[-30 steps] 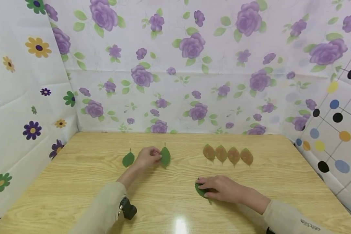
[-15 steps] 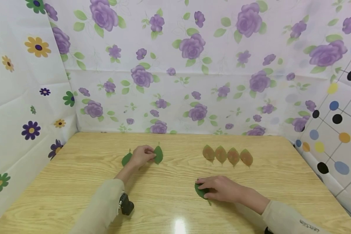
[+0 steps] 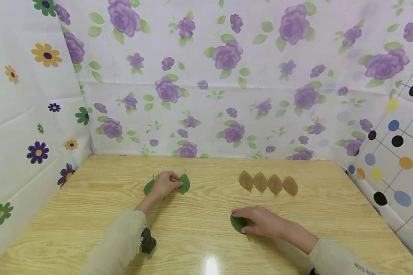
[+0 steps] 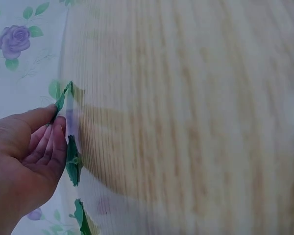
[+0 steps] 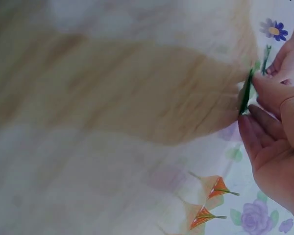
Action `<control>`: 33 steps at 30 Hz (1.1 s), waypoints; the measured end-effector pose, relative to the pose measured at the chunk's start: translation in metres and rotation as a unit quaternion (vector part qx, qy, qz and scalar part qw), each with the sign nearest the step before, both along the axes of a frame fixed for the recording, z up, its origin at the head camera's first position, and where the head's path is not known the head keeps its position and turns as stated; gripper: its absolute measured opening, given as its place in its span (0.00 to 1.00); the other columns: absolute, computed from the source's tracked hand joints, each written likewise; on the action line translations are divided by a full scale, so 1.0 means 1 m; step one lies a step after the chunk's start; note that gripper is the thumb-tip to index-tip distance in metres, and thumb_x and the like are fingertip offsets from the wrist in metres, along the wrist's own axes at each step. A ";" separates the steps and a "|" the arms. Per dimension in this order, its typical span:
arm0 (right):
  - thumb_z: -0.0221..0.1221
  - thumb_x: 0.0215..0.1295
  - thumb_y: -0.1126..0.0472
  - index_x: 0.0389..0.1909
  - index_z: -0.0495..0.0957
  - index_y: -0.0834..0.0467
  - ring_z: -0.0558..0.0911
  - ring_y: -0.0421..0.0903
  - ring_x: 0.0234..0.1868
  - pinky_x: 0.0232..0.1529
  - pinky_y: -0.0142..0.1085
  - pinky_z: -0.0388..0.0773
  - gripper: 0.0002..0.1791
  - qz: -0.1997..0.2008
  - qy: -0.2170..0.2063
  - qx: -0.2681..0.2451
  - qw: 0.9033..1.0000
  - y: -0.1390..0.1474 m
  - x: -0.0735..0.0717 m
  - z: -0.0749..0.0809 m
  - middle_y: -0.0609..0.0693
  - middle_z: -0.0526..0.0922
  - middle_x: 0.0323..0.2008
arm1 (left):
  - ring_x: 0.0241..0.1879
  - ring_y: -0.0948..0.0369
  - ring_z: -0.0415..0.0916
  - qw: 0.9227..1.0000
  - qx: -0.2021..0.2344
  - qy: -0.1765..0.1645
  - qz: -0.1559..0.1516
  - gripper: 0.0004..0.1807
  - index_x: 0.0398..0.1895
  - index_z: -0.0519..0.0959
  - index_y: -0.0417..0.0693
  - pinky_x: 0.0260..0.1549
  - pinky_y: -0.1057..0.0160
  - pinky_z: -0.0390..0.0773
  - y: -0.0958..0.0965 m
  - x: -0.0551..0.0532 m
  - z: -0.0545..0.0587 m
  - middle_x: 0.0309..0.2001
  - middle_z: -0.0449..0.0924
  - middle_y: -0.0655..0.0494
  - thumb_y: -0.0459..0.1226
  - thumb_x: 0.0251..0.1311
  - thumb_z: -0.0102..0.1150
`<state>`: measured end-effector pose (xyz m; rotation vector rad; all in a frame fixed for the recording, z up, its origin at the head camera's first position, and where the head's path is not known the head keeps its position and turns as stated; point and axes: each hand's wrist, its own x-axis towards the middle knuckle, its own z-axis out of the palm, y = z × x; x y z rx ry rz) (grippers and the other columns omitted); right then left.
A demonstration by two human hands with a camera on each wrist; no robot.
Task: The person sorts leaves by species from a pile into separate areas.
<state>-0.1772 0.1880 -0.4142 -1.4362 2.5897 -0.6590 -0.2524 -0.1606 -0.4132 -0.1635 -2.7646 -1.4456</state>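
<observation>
My left hand (image 3: 165,184) pinches a green leaf (image 3: 184,183) with a toothed edge by its left side, stem pointing away from me. Left of that hand lies another green leaf (image 3: 149,187), partly covered by it. The left wrist view reveals a further green leaf (image 4: 73,161) on the table beneath the palm, mostly hidden from the head camera. Nearer the middle, my right hand (image 3: 261,222) grips a green leaf (image 3: 238,224) by its edges, between thumb and fingers. Seen from the right wrist, this leaf (image 5: 246,93) stands edge-on between the fingertips.
Several reddish-brown leaves (image 3: 260,181) lie in a row at the back right of the wooden table (image 3: 192,221). Flowered cloth (image 3: 206,95) hangs behind the table, and patterned cloths border both sides.
My left hand has moved left with its leaf, bringing it closer to the other green leaves. The right hand stays in place, its fingers shifting off the leaf's face to its edge.
</observation>
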 end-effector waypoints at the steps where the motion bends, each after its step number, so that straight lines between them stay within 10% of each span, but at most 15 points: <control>1: 0.67 0.58 0.65 0.58 0.73 0.67 0.79 0.51 0.54 0.54 0.34 0.75 0.27 -0.006 -0.010 -0.006 1.000 -0.001 0.001 0.001 0.59 0.77 0.57 | 0.30 0.54 0.80 1.000 -0.013 0.007 0.003 0.11 0.41 0.77 0.29 0.28 0.61 0.81 0.000 0.000 0.000 0.30 0.79 0.46 0.28 0.58 0.64; 10: 0.68 0.54 0.69 0.59 0.71 0.69 0.81 0.46 0.49 0.48 0.29 0.77 0.31 -0.053 -0.076 -0.035 0.995 -0.006 0.001 0.003 0.55 0.81 0.50 | 0.35 0.51 0.78 0.994 -0.108 0.031 0.008 0.11 0.37 0.78 0.29 0.36 0.56 0.80 -0.001 0.002 0.000 0.32 0.80 0.46 0.30 0.55 0.66; 18: 0.69 0.52 0.70 0.57 0.74 0.67 0.79 0.55 0.49 0.47 0.37 0.79 0.29 -0.091 0.001 -0.034 0.995 -0.010 0.001 0.000 0.60 0.75 0.53 | 0.35 0.52 0.77 0.994 -0.109 0.020 0.011 0.11 0.37 0.78 0.30 0.35 0.57 0.79 -0.002 0.002 -0.002 0.33 0.79 0.46 0.30 0.55 0.66; 33: 0.69 0.51 0.73 0.49 0.80 0.65 0.79 0.46 0.39 0.38 0.31 0.79 0.21 -0.163 -0.077 -0.092 0.979 -0.010 -0.012 -0.004 0.49 0.80 0.40 | 0.36 0.52 0.77 0.994 -0.105 0.013 0.008 0.10 0.38 0.78 0.30 0.36 0.56 0.79 0.000 0.002 -0.001 0.33 0.79 0.46 0.30 0.57 0.65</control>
